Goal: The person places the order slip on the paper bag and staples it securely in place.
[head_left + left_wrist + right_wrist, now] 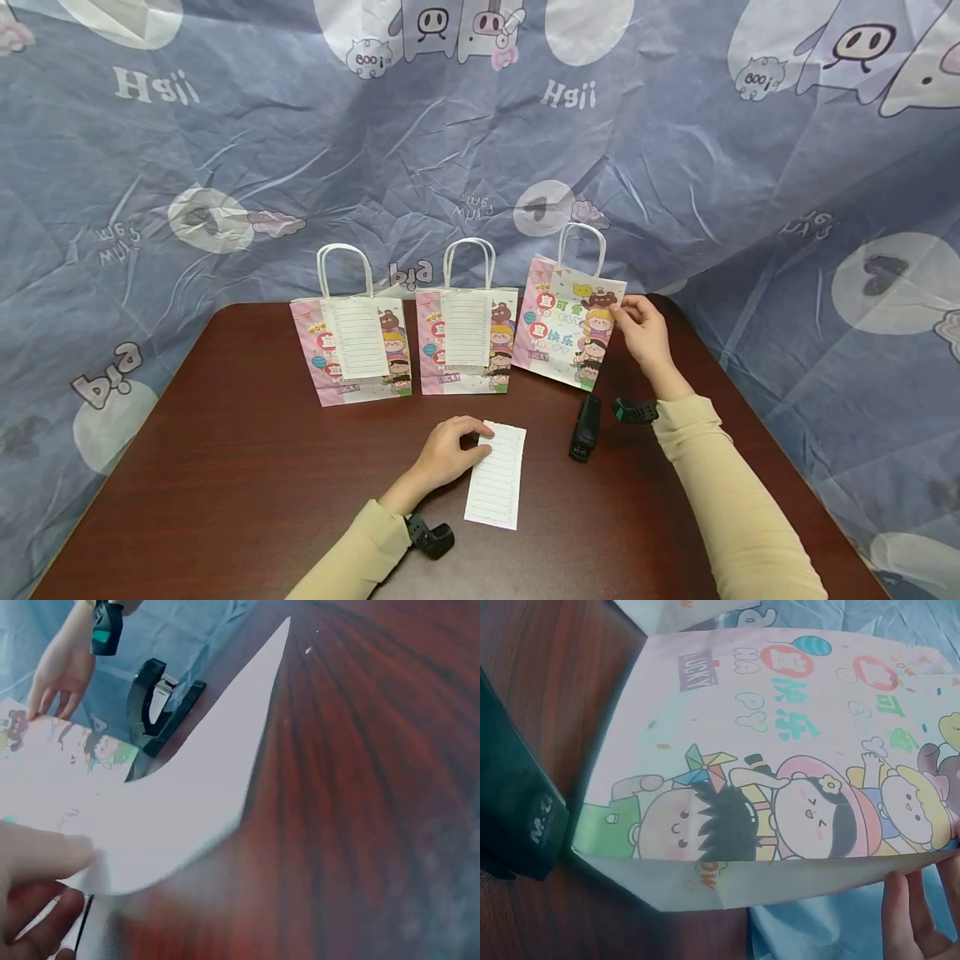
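My left hand [448,452] pinches the upper left edge of a lined white paper slip [497,479] near the front of the table. In the left wrist view the slip [195,795] bends upward in a curve from the thumb. At the right, my right hand [643,332] grips the right edge of a paper gift bag [562,325], which leans slightly and has white twisted handles and cartoon children on its front. The right fingertips [900,907] show at the side of the bag. A black stapler [585,428] lies on the table between the two hands.
Two matching gift bags, a left one [306,333] and a middle one [429,379], stand at the back, each with a lined slip [358,337] on its front. Behind the dark wooden table [225,467] hangs a blue patterned cloth [420,150].
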`<state>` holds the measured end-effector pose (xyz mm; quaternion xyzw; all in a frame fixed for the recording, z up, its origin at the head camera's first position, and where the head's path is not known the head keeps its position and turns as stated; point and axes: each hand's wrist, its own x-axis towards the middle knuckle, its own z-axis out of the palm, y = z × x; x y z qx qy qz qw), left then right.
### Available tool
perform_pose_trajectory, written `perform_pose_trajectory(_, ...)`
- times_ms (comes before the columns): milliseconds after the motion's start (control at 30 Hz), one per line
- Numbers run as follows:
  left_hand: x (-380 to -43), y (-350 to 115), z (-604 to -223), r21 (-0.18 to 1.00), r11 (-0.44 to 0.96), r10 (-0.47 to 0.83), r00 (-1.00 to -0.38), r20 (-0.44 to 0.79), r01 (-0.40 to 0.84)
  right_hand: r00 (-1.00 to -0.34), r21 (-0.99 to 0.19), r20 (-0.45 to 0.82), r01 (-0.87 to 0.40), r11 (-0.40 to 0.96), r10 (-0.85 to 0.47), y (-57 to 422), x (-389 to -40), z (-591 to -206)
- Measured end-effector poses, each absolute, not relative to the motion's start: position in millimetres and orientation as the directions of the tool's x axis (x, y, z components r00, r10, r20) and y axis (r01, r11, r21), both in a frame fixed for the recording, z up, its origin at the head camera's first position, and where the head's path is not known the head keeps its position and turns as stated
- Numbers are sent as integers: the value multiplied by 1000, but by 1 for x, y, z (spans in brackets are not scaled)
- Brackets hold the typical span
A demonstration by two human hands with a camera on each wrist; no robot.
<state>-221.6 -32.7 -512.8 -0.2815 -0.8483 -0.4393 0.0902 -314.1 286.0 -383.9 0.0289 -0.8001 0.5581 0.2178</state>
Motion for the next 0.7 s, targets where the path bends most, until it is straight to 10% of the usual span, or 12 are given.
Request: perform_pose_trajectory(700, -203, -43, -438, 825, 198, 164, -848, 504, 528, -876, -898, 415, -352, 265, 245, 291, -299, -362)
